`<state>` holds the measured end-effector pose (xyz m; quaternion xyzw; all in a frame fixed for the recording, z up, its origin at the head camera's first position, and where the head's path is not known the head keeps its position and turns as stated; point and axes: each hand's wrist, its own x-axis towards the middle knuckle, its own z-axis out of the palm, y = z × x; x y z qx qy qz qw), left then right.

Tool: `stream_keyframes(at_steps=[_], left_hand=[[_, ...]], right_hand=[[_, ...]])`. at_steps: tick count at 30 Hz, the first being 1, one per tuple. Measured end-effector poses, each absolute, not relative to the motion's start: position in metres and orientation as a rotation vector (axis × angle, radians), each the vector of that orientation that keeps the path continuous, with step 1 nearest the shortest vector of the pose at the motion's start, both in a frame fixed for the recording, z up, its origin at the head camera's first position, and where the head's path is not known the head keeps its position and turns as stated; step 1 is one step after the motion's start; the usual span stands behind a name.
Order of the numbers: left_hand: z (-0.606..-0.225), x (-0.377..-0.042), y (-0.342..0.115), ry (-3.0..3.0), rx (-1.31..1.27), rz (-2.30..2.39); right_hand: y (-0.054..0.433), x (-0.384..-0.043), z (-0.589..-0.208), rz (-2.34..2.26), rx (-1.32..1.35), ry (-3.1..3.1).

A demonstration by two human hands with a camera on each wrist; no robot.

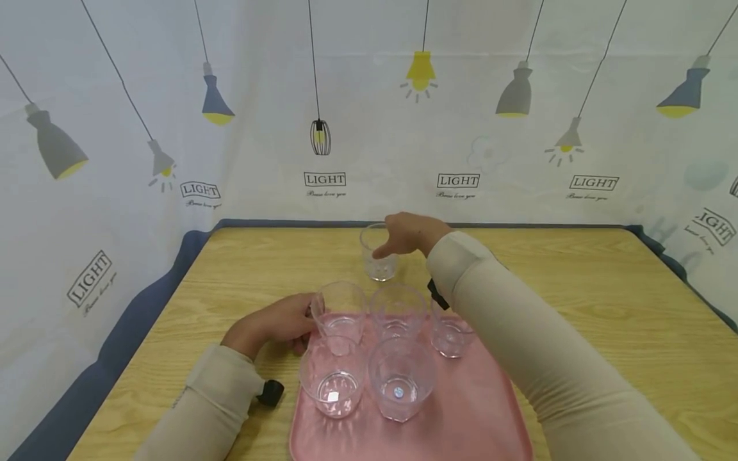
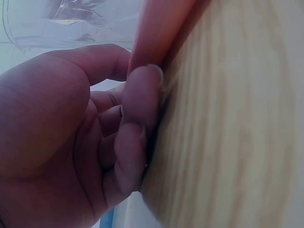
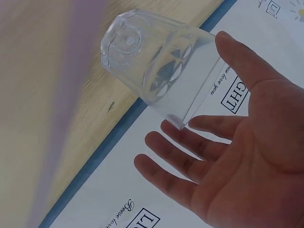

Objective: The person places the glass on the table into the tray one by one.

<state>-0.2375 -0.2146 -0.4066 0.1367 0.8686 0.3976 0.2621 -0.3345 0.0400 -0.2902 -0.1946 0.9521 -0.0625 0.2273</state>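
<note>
My right hand [image 1: 410, 234] is at the far side of the table, thumb and fingers pinching a clear plastic cup [image 1: 379, 267] at its rim. In the right wrist view, the thumb and index finger meet opposite sides of that rim, while the other fingers extend past it. My left hand [image 1: 282, 321] grips the far left corner of a pink tray [image 1: 461, 416]. The left wrist view shows fingers [image 2: 137, 95] bent at the tray's edge, close over the wood. Several more clear cups stand upright on the tray, among them a front right one [image 1: 400, 378].
A wood-grain table [image 1: 605, 320] lies under everything. Behind it hangs a white curtain [image 1: 380, 141] printed with lamps, with a dark blue border along the table's far edge. The far right cup [image 1: 452, 339] on the tray is partly behind my right sleeve.
</note>
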Motion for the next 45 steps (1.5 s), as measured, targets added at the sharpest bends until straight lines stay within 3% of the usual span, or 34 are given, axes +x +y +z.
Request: stream_keyframes(at_steps=[22, 45], left_hand=[[-0.407, -0.238, -0.214, 2.351, 0.341, 1.056], [-0.409, -0.239, -0.215, 2.337, 0.381, 1.079]], right_hand=[[0.051, -0.326, -0.282, -0.047, -0.545, 2.628], [0.097, -0.333, -0.286, -0.153, -0.698, 2.663]])
